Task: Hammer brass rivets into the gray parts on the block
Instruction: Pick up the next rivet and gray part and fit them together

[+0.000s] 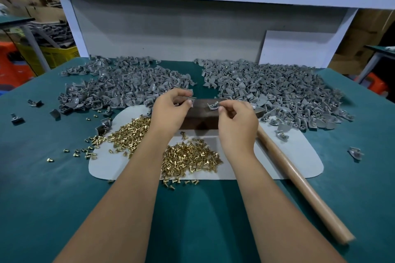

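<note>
Across the upper left of the frame a heap of gray parts [119, 85] is lying on the green table [42, 177]; below it, brass rivets [128, 132] are spreading over a pale mat [299, 156]; at centre the left hand [168, 111] is pinching a small gray piece, fingers curled together; just right of it, on the dark block [201, 113], a gray part [212, 105] is sitting, the right hand [237, 124] pinching it at its right edge, so this hand is nearer; the hammer [299, 181] is lying untouched, handle running toward the lower right.
</note>
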